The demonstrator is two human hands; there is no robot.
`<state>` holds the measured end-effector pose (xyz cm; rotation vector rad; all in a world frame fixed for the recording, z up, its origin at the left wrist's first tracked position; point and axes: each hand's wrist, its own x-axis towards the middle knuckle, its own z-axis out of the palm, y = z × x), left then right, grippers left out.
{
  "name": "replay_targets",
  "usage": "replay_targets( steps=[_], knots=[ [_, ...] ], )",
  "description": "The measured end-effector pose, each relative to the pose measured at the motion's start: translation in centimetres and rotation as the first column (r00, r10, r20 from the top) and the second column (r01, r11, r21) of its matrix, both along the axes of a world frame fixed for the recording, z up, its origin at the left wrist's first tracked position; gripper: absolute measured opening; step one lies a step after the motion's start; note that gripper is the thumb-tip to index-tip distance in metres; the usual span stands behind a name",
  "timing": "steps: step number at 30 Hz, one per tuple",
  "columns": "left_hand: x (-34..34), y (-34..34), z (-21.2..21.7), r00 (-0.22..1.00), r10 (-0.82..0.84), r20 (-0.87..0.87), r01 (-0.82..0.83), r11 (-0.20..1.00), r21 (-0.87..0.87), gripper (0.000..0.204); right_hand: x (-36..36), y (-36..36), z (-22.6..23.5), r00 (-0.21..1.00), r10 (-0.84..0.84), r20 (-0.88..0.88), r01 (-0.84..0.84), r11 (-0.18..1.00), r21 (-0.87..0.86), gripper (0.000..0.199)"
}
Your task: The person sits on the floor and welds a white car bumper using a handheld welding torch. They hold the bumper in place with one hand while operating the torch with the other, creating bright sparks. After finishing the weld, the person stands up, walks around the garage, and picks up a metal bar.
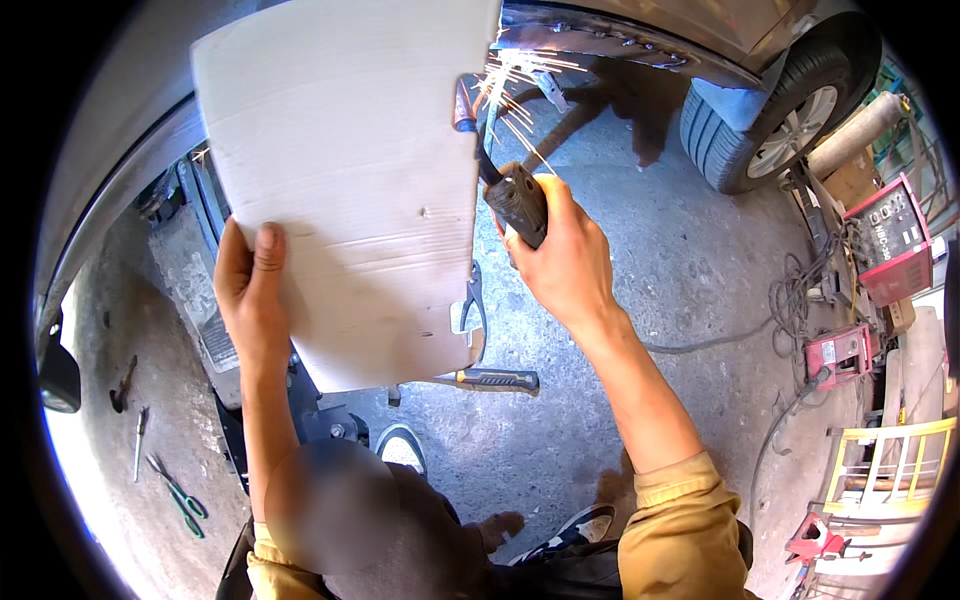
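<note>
Large, flat, pale greyish-brown cardboard sheet (350, 180) stands tilted close to the camera, probably held there as a screen against glare and sparks. The left hand (255, 285) pinches its left edge, thumb pressed on the near face and fingers mostly hidden behind, a grip that seems to leave most of the sheet free to shade. Just beside the sheet's right edge, the right hand (565, 255) wraps its fingers around a black, ribbed welding torch (520, 205), whose neck bends behind that edge. This probably keeps the hand back from the heat while the copper-coloured nozzle (464, 108) faces the work. Bright orange-white sparks (512, 70) spray by the sheet's upper right corner, against a dark metal car sill (640, 50). On the floor below the sheet lies a grey-and-black tool handle (500, 380), its far end hidden.
</note>
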<state>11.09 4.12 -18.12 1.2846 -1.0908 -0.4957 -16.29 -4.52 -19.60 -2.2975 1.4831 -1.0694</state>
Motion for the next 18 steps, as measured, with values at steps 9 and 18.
replay_targets(
  steps=[9, 18],
  knots=[
    [0.5, 0.7, -1.3, 0.983, 0.081, -0.168, -0.099, 0.989, -0.106, 0.047, -0.9, 0.1, -0.6, 0.999, -0.028, -0.019, 0.028, 0.999, -0.024, 0.051],
    [-0.1, 0.3, -1.2, 0.980, 0.049, -0.194, -0.076, 0.988, -0.133, 0.044, -0.4, -0.1, -0.5, 1.000, -0.024, 0.007, 0.024, 0.999, -0.023, 0.049]
  ],
)
